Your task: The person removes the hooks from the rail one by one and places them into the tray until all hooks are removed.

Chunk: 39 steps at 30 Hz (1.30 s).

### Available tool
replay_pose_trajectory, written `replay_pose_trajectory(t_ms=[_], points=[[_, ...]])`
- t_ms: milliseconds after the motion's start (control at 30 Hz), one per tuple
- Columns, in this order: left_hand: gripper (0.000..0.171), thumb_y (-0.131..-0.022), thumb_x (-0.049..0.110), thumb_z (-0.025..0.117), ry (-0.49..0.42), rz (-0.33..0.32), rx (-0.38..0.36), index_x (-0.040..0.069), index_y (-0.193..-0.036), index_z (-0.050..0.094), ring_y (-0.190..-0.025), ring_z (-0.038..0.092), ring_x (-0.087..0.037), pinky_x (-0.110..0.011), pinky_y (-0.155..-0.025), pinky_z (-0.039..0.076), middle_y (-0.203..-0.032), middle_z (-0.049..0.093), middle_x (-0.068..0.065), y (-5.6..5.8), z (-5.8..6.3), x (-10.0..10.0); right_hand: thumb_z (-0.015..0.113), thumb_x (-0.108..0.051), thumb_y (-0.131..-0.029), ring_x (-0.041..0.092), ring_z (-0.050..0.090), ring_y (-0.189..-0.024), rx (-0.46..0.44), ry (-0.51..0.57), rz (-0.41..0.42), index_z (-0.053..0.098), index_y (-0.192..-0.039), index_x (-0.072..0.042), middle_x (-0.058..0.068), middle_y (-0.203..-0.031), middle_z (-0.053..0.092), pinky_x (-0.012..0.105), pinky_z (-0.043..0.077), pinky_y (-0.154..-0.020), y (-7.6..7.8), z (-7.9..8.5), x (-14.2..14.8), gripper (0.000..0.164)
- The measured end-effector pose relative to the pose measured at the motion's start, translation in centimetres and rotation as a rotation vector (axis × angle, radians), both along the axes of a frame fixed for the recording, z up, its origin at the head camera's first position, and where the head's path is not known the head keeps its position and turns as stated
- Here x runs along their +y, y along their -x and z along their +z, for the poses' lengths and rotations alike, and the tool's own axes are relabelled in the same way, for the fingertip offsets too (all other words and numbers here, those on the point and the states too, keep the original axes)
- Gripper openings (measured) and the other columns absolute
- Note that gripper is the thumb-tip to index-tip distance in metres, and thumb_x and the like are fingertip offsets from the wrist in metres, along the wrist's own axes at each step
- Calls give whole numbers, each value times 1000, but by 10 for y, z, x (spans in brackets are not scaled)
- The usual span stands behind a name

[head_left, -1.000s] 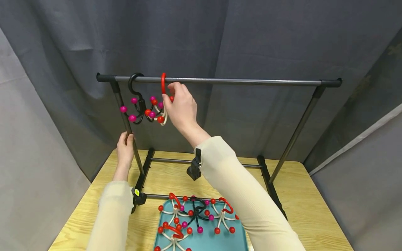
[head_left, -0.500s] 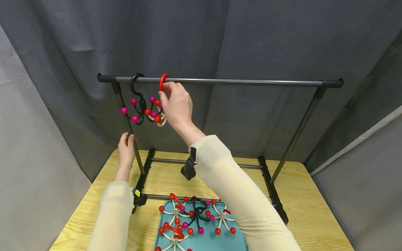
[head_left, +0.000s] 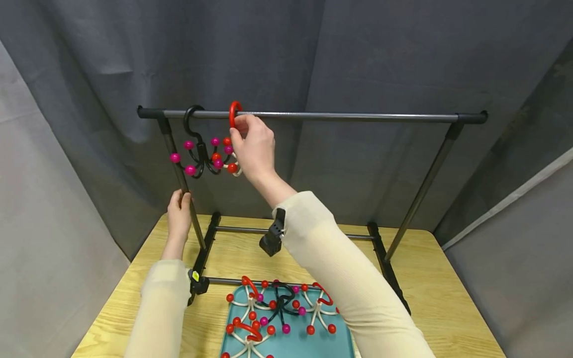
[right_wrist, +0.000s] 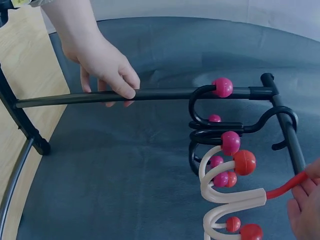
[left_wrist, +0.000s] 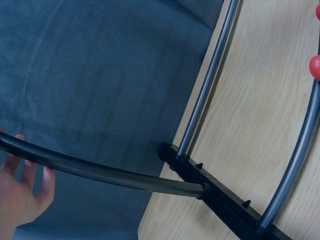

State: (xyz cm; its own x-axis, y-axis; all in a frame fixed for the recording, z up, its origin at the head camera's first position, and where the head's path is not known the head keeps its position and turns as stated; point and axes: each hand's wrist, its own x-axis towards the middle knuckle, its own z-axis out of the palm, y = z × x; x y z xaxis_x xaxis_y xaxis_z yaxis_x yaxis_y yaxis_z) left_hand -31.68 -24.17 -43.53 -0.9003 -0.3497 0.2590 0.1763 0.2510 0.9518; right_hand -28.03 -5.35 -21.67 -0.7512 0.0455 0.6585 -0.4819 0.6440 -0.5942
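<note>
The red-hooked white hanger loops over the rail beside the black hanger, its red hook pinched in the right hand's narrow grip, and is best settled gently, without snagging its neighbour, while the left hand's grip, wrapped round the side post, braces it.

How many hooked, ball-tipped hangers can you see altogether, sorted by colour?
Black hangers with black hooks and pink balls: 2
White hangers with red hooks and red balls: 4
Total hangers in view: 6
</note>
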Motion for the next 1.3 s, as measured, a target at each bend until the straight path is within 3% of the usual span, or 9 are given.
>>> replay_pose_trajectory(t_ms=[233, 433, 700, 833, 1033, 1300], points=[[38, -97, 34, 39, 4, 7, 16, 5, -118, 51, -106, 49, -29, -41, -93, 34, -104, 56, -18, 1, 0, -1, 61, -14, -85, 9, 62, -85, 27, 31, 52, 63, -98, -9, 1, -94, 66, 21, 43, -76, -6, 7, 5, 14], [36, -97, 33, 40, 24, 27, 5, 5, -118, 51, -104, 49, -29, -41, -90, 35, -105, 57, -20, 1, -1, -2, 59, -11, -87, 12, 60, -89, 42, 53, 79, 60, -101, -7, 4, -98, 63, 20, 43, -77, -10, 3, 13, 15], [35, -97, 33, 39, 30, 23, -5, 7, -117, 51, -104, 49, -29, -41, -89, 34, -105, 57, -20, 2, 0, -2, 57, -5, -88, 16, 59, -89, 171, 74, 129, 57, -103, -1, 9, -98, 60, 20, 46, -78, -22, 1, 22, 16], [35, -97, 32, 39, 25, 16, -15, 7, -118, 51, -107, 48, -30, -42, -91, 34, -107, 57, -21, 2, 1, -1, 56, -3, -88, 17, 56, -91, 189, 91, 155, 55, -104, 0, 10, -98, 59, 20, 45, -82, -31, 1, 29, 17], [36, -98, 33, 37, 46, 21, -16, 7, -119, 50, -106, 49, -30, -43, -90, 34, -106, 57, -19, 2, 0, -2, 54, -1, -88, 16, 56, -89, 173, 102, 183, 55, -105, -1, 9, -97, 57, 22, 45, -82, -43, -12, 40, 17], [36, -98, 33, 37, 47, 15, -19, 7, -119, 50, -105, 49, -30, -43, -90, 34, -107, 57, -20, 1, -2, -4, 54, -2, -88, 16, 58, -88, 141, 114, 233, 55, -103, -1, 8, -95, 58, 23, 46, -81, -61, -45, 49, 15]])
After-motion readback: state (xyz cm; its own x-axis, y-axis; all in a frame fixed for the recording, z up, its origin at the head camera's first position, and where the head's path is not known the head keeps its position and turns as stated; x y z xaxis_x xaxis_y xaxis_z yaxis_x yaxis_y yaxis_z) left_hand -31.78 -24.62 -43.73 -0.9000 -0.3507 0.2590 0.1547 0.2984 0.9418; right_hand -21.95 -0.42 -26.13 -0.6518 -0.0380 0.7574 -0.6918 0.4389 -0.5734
